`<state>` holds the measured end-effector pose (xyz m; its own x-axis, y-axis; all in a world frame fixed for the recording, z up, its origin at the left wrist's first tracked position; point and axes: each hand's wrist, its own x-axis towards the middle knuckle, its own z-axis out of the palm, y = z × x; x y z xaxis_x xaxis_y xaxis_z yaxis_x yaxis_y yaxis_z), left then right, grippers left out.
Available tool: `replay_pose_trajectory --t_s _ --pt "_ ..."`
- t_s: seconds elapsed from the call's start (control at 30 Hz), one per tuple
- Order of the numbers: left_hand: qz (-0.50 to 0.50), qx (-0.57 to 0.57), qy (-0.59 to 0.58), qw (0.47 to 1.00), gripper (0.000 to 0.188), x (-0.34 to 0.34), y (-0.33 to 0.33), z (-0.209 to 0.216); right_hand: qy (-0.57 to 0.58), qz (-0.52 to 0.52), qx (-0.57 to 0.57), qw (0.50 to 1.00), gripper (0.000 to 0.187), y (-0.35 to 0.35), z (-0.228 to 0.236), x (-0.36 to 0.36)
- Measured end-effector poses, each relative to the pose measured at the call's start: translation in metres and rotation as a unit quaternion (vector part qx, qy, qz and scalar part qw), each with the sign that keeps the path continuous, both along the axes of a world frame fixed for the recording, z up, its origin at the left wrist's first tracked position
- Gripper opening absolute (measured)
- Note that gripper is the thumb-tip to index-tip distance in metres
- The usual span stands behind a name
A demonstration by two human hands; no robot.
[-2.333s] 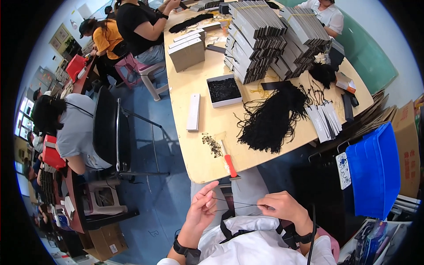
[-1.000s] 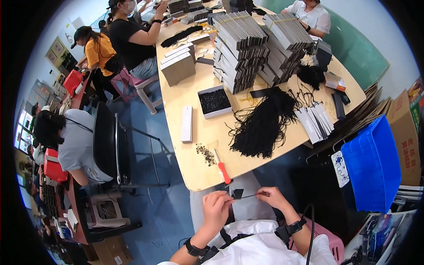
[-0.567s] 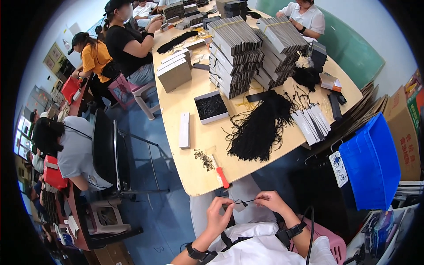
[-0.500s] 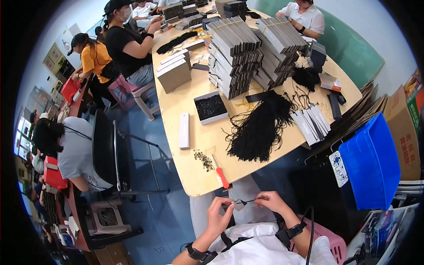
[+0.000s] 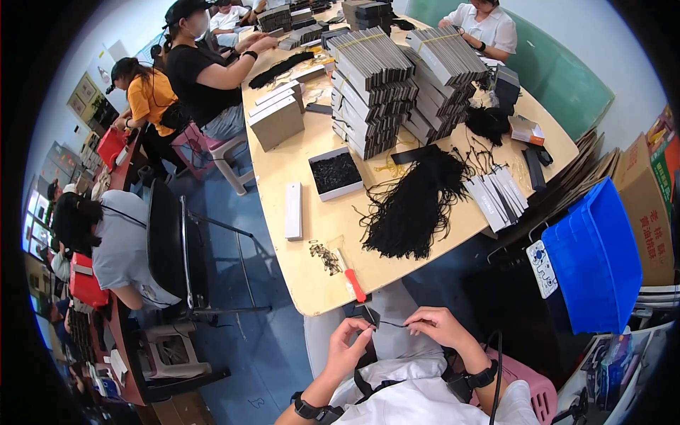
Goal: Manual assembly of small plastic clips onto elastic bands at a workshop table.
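Left hand point(image 5: 345, 348): grip looks pinched on small dark tag point(image 5: 372, 316). Right hand point(image 5: 439, 327): grip closed on black cord point(image 5: 391, 326), strung between 2 hands, near side of worktop point(image 5: 273, 185). Cord should handle light, limp; hold close to tag.

1. Bare tabletop point(image 5: 331, 221) lane, ctr frame, btwn white block point(image 5: 292, 211) & black cord heap point(image 5: 411, 212): hand could pass.
2. Red-handled tool point(image 5: 355, 285), lower ctr, at table edge nr L hand point(image 5: 346, 347) (blocks low reach).
3. Tall card stacks point(image 5: 372, 92), upper ctr, obstruct far side.
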<state>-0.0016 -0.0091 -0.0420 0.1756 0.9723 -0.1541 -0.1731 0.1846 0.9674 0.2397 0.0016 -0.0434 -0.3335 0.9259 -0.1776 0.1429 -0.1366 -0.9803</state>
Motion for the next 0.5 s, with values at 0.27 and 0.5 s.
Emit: replay_pose_trajectory --t_s 0.27,0.5 --pt "-0.079 0.038 0.108 0.99 0.007 0.002 -0.013 0.034 -0.127 0.047 0.256 0.957 0.012 -0.003 0.045 -0.035" --pt "-0.044 0.161 0.236 0.957 0.011 0.007 -0.006 0.049 0.014 -0.056 0.066 0.996 0.016 -0.01 0.041 -0.047"
